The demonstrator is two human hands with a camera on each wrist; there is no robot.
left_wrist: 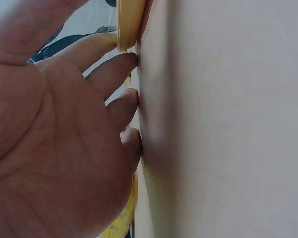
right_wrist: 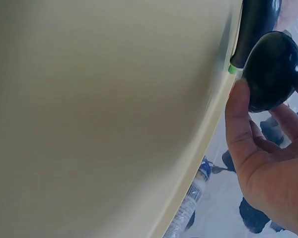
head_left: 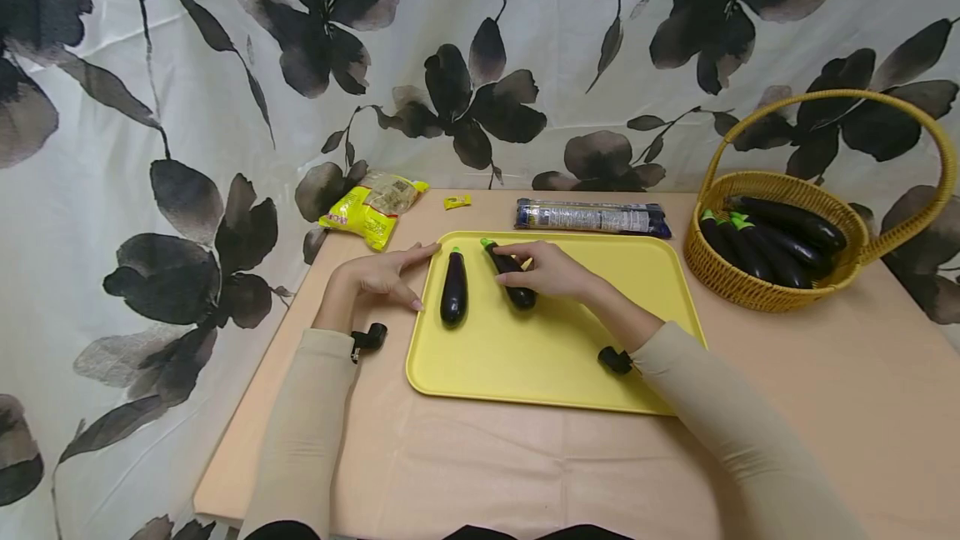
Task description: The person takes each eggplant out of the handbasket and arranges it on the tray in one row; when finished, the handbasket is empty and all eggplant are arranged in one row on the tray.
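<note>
while the thumb and fingers of the right hand (head_left: 549, 269) pinch a glossy, dark purple eggplant with a green stem (head_left: 520, 297), the left hand (head_left: 381, 275) is spread with its fingertips at the near-side rim of a yellow, rectangular tray with rounded corners (head_left: 540, 361). the gripped eggplant is over the tray, tilted, its stem pointing away from the right wrist; whether it touches the surface, i cannot tell. between the two hands, a second glossy, dark purple eggplant (head_left: 453, 292) lies on the tray, stem end away from the person. just beyond the left hand sits a yellow, crinkled plastic bag (head_left: 367, 217), with a small yellow packet (head_left: 457, 202) to its right. beyond the right hand lies a long, dark blue plastic package (head_left: 591, 217) on the peach-coloured tabletop (head_left: 450, 457). well to the right of the right hand stands a woven, golden-brown basket with a tall handle (head_left: 738, 294), holding more dark eggplants (head_left: 795, 215).
</note>
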